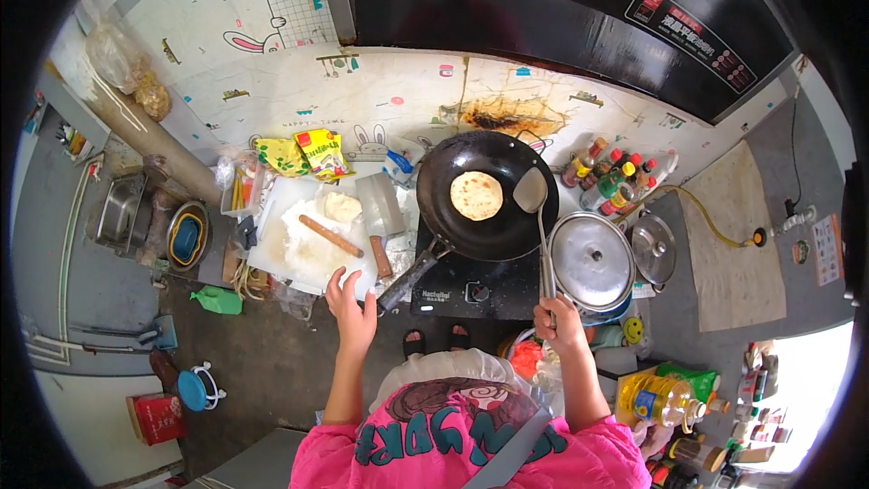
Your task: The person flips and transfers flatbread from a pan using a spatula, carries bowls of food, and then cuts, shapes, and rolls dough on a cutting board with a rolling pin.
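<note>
My right hand (561,321) grips the handle of a metal spatula (530,190), whose blade rests at the right inner side of a black wok (444,217). A round browned flatbread (476,196) lies in the wok, apart from the blade. My left hand (351,303) holds nothing, fingers apart, close to the front edge of a white cutting board (268,258). On that floured board are a wooden rolling pin (331,235) and a lump of dough (342,207). A cleaver (380,208) with a wooden handle lies between board and wok.
The wok sits on a black gas stove (434,294). To its right stand a lidded pot (593,263), a smaller lidded pot (654,244) and several sauce bottles (615,186). Yellow food packets (323,154) stand behind the board. A range hood (543,18) hangs above.
</note>
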